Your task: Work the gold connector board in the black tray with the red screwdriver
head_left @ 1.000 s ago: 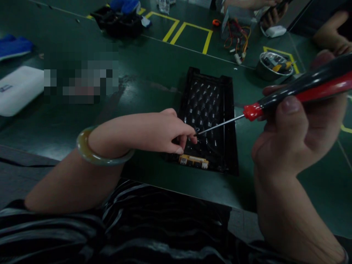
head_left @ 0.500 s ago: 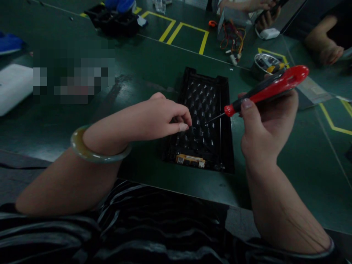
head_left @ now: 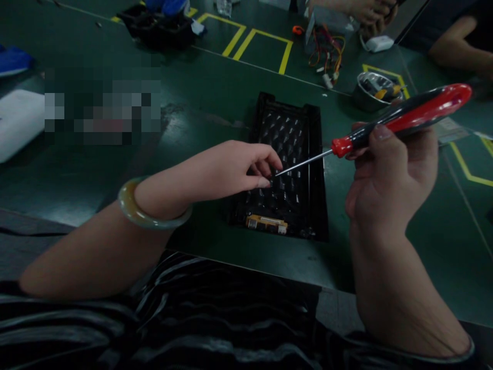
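Observation:
A black plastic casing [head_left: 316, 169] with a patterned inner face lies on the green table in front of me. An orange-brown circuit board [head_left: 267, 224] with white connectors sits at its near end. In my right hand [head_left: 393, 174] is a screwdriver [head_left: 404, 119] with a red and black handle, its shaft slanting down to the left. The screwdriver's tip meets the fingertips of my left hand [head_left: 234, 169] above the casing. My left thumb and fingers are curled round that tip in a loose pinch; anything between them is too small to make out.
A metal bowl [head_left: 372, 95] with small parts stands at the right, near a metal box [head_left: 327, 31] with coloured cables. Black bins [head_left: 154, 28] stand at the back left, a white object [head_left: 19, 123] at the left edge. Other people's hands [head_left: 373, 15] show at the back right.
My left hand has moved a little right. My right hand has drawn back to the right, bringing the screwdriver's tip leftward to my left fingertips. The casing has stayed put.

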A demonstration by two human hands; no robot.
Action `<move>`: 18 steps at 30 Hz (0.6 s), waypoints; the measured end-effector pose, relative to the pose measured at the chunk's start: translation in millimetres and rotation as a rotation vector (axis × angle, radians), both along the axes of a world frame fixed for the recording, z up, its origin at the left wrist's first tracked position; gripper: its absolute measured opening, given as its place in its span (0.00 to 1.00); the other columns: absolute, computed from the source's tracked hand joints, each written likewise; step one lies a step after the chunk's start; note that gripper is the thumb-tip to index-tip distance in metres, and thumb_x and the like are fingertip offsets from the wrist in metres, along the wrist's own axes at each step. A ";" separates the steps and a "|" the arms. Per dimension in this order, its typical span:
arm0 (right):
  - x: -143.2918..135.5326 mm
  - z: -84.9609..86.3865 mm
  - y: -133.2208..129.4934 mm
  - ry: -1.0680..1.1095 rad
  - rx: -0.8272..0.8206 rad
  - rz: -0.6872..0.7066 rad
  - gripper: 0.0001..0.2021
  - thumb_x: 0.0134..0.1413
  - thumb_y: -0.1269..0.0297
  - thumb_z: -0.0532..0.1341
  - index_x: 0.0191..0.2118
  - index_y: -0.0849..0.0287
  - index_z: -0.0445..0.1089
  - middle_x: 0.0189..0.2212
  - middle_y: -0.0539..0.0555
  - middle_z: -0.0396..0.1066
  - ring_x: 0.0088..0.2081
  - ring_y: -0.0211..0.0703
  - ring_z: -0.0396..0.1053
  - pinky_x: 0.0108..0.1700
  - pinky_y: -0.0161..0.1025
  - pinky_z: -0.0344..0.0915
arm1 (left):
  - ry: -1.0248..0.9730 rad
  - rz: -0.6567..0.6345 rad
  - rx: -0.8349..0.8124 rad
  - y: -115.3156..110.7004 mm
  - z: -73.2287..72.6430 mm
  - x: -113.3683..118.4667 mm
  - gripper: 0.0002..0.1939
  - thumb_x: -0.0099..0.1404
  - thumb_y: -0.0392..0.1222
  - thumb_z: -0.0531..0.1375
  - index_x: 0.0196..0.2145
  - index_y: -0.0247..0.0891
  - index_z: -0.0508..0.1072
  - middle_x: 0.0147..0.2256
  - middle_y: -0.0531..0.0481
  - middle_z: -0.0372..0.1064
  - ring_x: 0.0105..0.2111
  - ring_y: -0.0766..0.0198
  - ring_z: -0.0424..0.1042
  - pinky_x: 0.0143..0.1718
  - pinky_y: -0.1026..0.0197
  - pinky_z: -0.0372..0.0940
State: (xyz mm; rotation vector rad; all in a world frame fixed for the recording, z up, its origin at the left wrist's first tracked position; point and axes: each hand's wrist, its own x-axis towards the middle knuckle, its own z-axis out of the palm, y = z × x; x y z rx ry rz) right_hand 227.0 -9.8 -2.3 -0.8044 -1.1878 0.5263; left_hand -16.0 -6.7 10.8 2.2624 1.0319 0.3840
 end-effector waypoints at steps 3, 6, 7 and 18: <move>-0.9 2.1 -1.5 0.021 -0.006 -0.002 0.10 0.50 0.66 0.64 0.39 0.56 0.66 0.34 0.46 0.68 0.38 0.40 0.76 0.36 0.40 0.72 | -0.001 0.005 -0.017 -1.7 1.2 0.1 0.13 0.67 0.41 0.58 0.49 0.38 0.73 0.42 0.50 0.79 0.40 0.63 0.77 0.43 0.62 0.67; -1.8 4.4 -3.7 0.017 0.004 0.002 0.11 0.50 0.68 0.64 0.40 0.56 0.65 0.34 0.46 0.67 0.39 0.41 0.76 0.38 0.41 0.71 | -0.002 -0.021 -0.013 -1.5 -1.2 -0.3 0.14 0.67 0.40 0.58 0.50 0.38 0.72 0.42 0.49 0.78 0.39 0.63 0.77 0.42 0.62 0.67; -1.9 5.0 -4.2 0.010 0.007 0.003 0.11 0.50 0.68 0.64 0.39 0.56 0.64 0.34 0.46 0.67 0.39 0.40 0.76 0.38 0.41 0.71 | 0.000 -0.033 -0.015 -1.1 -2.7 -0.3 0.15 0.67 0.40 0.58 0.51 0.39 0.72 0.42 0.49 0.78 0.39 0.64 0.77 0.41 0.62 0.67; -2.0 7.7 -4.7 0.078 0.075 0.070 0.10 0.49 0.72 0.64 0.39 0.59 0.66 0.33 0.47 0.69 0.36 0.40 0.76 0.29 0.35 0.63 | 0.067 -0.014 0.024 -0.6 -3.9 3.8 0.13 0.67 0.47 0.60 0.44 0.38 0.76 0.37 0.51 0.77 0.34 0.65 0.74 0.38 0.63 0.64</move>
